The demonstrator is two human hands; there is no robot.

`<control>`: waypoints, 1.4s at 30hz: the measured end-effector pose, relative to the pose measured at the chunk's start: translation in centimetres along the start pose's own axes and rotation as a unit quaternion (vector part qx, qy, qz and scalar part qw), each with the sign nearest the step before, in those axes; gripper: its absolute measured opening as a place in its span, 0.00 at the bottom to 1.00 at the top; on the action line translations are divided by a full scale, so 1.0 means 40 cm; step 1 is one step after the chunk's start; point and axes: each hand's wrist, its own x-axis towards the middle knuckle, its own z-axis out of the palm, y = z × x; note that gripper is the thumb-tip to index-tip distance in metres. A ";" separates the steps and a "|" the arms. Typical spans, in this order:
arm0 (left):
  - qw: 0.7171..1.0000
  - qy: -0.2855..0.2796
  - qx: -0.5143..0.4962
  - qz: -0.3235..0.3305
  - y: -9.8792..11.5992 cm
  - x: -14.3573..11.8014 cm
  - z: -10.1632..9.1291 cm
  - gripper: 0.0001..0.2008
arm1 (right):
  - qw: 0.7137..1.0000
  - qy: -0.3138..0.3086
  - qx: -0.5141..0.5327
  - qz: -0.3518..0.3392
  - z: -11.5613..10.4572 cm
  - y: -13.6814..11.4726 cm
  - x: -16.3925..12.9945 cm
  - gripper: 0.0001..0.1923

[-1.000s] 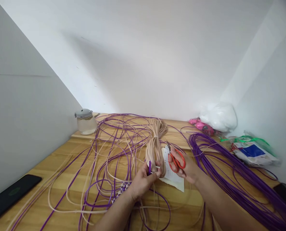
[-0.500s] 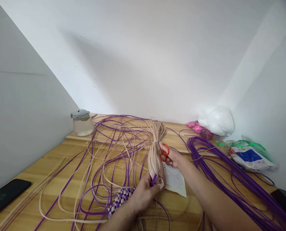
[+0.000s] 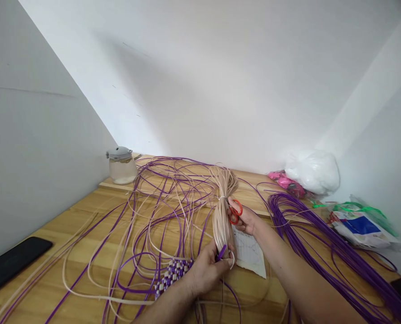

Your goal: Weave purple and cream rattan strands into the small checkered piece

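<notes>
My left hand (image 3: 210, 269) grips the near end of a tied bundle of beige cane strips (image 3: 221, 220), with a short purple strip end (image 3: 221, 252) between its fingers. My right hand (image 3: 247, 219) holds red-handled scissors (image 3: 234, 211) against the bundle's tie near its far end. A small purple-and-white woven piece (image 3: 172, 274) lies just left of my left wrist. A white printed paper sheet (image 3: 249, 252) lies under the bundle, between my two arms.
Loose purple and beige strips (image 3: 160, 211) loop over the wooden table (image 3: 79, 225). A thick purple coil (image 3: 308, 229) lies at right. A lidded glass jar (image 3: 121, 165), a black phone (image 3: 13, 261), white and pink bags (image 3: 310, 171) and a printed packet (image 3: 362, 224) sit around the edges.
My right hand has carried the scissors away from me, up to the bundle's tie. My left hand has slid slightly nearer along the bundle; the view shifted a little.
</notes>
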 end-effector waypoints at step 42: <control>1.000 -0.011 0.003 -0.006 -0.012 -0.008 0.019 0.08 | 0.990 0.031 -0.098 -0.095 0.037 0.004 -0.012 0.27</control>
